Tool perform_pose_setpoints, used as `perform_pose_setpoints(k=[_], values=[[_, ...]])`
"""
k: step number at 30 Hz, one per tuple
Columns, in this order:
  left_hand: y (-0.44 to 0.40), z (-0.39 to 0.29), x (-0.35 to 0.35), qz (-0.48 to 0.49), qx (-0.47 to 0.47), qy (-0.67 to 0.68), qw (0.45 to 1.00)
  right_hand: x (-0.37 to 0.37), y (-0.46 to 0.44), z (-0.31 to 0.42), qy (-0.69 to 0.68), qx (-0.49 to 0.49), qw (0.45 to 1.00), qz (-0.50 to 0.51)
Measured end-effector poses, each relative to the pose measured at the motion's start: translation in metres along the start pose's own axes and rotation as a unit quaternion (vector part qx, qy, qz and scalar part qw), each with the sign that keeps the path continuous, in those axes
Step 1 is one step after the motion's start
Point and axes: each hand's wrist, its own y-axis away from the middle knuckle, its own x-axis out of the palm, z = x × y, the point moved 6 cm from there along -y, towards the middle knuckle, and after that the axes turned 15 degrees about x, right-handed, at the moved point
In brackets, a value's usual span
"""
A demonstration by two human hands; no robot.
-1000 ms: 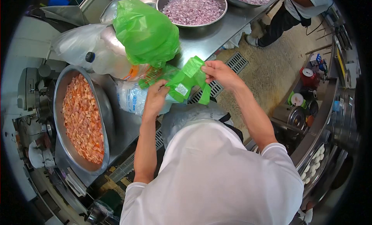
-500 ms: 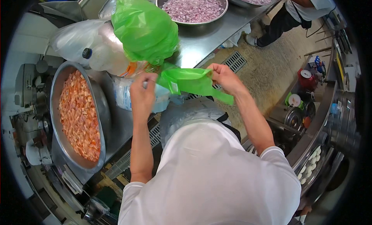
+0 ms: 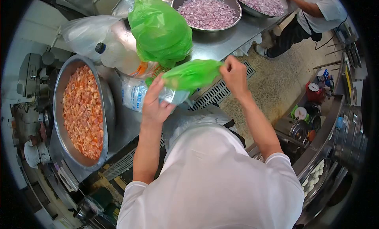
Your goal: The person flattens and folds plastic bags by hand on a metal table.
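The person's white shirt (image 3: 213,173) fills the near part of the view, both bare forearms reaching forward from its short sleeves. The right hand (image 3: 237,77) is closed, fingertips clamped on one end of a small green plastic bag (image 3: 192,74). The left hand (image 3: 154,104) has its fingertips against the other end, thumb lower and away from them; whether those fingers pinch the plastic cannot be told. The small bag hangs between the two hands, somewhat puffed and blurred.

Just beyond the left hand, a clear pack with blue print (image 3: 133,93) sits on a metal table (image 3: 219,44). To its left stands a large metal bowl (image 3: 109,110) filled with orange-tinted chopped meat (image 3: 82,114). A clear bottle with a dark cap (image 3: 114,58) lies tilted behind the pack. Next to the bottle a big, full green bag (image 3: 160,29) rests, with a cloudy plastic bag (image 3: 87,29) on the far side.

Off to the right, a slotted drain cover (image 3: 213,95) runs along the floor. Farther along the table are a round metal bowl (image 3: 235,22) of chopped pinkish-white pieces (image 3: 207,13) and a second such bowl (image 3: 256,13). Another person (image 3: 323,12), in a white top and dark trousers, stands near that end.
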Motion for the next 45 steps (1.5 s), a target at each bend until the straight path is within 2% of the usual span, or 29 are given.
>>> perform_pose_setpoints(k=[2,3,4,5,6,7,8,9,10,12,13,14,15,16,17,18,20,22,23,24,27,30,33,36,39,40,43,44,45], values=[[-0.002,-0.014,0.011,0.124,-0.064,0.132,0.981,-0.007,-0.028,-0.017,-0.113,0.027,0.989,-0.095],[0.000,-0.022,0.016,0.182,-0.104,0.185,0.960,-0.018,-0.042,-0.009,-0.240,0.025,0.966,-0.089],[0.000,-0.028,0.017,0.214,-0.131,0.123,0.960,-0.034,-0.052,0.008,-0.364,0.022,0.928,-0.077],[0.000,-0.034,0.020,0.244,-0.159,0.058,0.955,-0.052,-0.057,0.036,-0.522,0.018,0.852,0.025],[-0.014,-0.057,0.022,0.230,-0.019,-0.128,0.965,-0.074,-0.059,0.070,-0.658,0.014,0.742,0.125],[-0.026,-0.082,0.023,0.175,0.088,-0.339,0.920,-0.099,-0.045,0.122,-0.663,-0.160,0.679,0.272],[-0.040,-0.112,0.026,0.143,0.208,-0.465,0.849,-0.111,-0.037,0.155,-0.596,-0.247,0.691,0.327],[-0.052,-0.149,0.042,0.094,0.264,-0.532,0.799,-0.122,-0.027,0.187,-0.524,-0.336,0.689,0.371],[-0.065,-0.180,0.055,0.044,0.316,-0.593,0.739,-0.129,-0.030,0.212,-0.413,-0.376,0.757,0.340],[-0.099,-0.209,0.065,0.059,0.535,-0.626,0.565,-0.105,-0.046,0.245,-0.180,-0.438,0.851,0.229],[-0.130,-0.202,0.044,0.049,0.469,-0.674,0.568,-0.084,-0.067,0.259,-0.062,-0.460,0.873,0.148],[-0.152,-0.186,0.019,0.037,0.401,-0.718,0.568,-0.051,-0.096,0.257,-0.007,-0.491,0.855,0.170],[-0.164,-0.162,0.006,0.058,0.311,-0.726,0.611,-0.014,-0.121,0.244,0.047,-0.519,0.832,0.190],[-0.172,-0.134,-0.007,0.080,0.220,-0.726,0.647,0.019,-0.141,0.223,0.135,-0.487,0.837,0.210],[-0.177,-0.104,-0.027,0.091,0.237,-0.711,0.655,0.045,-0.159,0.199,0.223,-0.451,0.834,0.226],[-0.182,-0.078,-0.043,0.106,0.252,-0.696,0.664,0.055,-0.161,0.183,0.182,-0.438,0.847,0.240],[-0.167,-0.059,-0.046,0.051,0.234,-0.628,0.740,0.073,-0.168,0.150,0.100,-0.418,0.869,0.245],[-0.155,-0.041,-0.041,0.030,0.249,-0.596,0.763,0.090,-0.162,0.121,0.017,-0.404,0.882,0.243],[-0.152,-0.041,-0.041,0.020,0.262,-0.580,0.771,0.090,-0.161,0.114,0.019,-0.400,0.885,0.239],[-0.157,-0.042,-0.043,0.008,0.259,-0.599,0.757,0.085,-0.160,0.117,0.022,-0.402,0.886,0.229],[-0.139,-0.071,-0.029,-0.050,0.367,-0.492,0.788,0.040,-0.121,0.137,-0.024,-0.401,0.905,0.137],[-0.098,-0.074,-0.002,-0.028,0.460,-0.506,0.729,0.017,-0.073,0.143,-0.058,-0.418,0.904,0.072],[-0.101,-0.042,-0.008,0.001,0.441,-0.539,0.718,0.034,-0.059,0.131,-0.058,-0.433,0.899,0.034],[-0.124,-0.026,-0.047,-0.038,0.299,-0.633,0.713,0.054,-0.065,0.104,-0.039,-0.407,0.912,0.022],[-0.119,-0.041,-0.054,-0.097,0.354,-0.551,0.749,0.058,-0.071,0.089,-0.112,-0.271,0.936,0.195],[-0.101,-0.060,-0.031,-0.130,0.321,-0.526,0.777,0.047,-0.076,0.093,-0.172,-0.186,0.948,0.192],[-0.093,-0.065,0.004,-0.083,0.366,-0.459,0.805,0.023,-0.111,0.118,-0.235,-0.185,0.954,0.021],[-0.108,-0.051,-0.009,-0.064,0.306,-0.519,0.796,0.034,-0.122,0.124,-0.226,-0.202,0.953,0.018],[-0.120,-0.037,-0.024,-0.059,0.296,-0.541,0.785,0.047,-0.140,0.131,-0.219,-0.224,0.950,0.010]])
